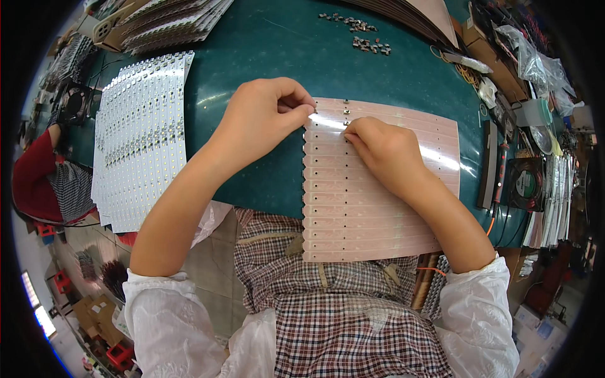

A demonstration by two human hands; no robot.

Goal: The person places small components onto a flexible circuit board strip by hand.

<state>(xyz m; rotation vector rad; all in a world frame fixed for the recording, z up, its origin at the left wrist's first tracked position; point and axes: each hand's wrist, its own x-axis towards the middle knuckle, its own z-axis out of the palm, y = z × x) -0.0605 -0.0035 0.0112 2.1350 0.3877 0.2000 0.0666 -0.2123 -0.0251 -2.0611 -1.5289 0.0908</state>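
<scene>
A pinkish circuit board panel, scored into long narrow strips, lies on the green table and overhangs its near edge. Small dark holes run down its left side and in a second column. My left hand is closed in a pinch at the panel's far left corner; whatever is between the fingertips is too small to name. My right hand rests over the panel, thumb and fingers pinched beside the second column. What it holds is hidden. Just beyond those fingertips, a small metal part sits on the panel.
Loose small connectors lie at the table's far side. White LED boards are fanned at the left, with another board stack behind. On the right are a soldering iron, a black fan and a plastic cup.
</scene>
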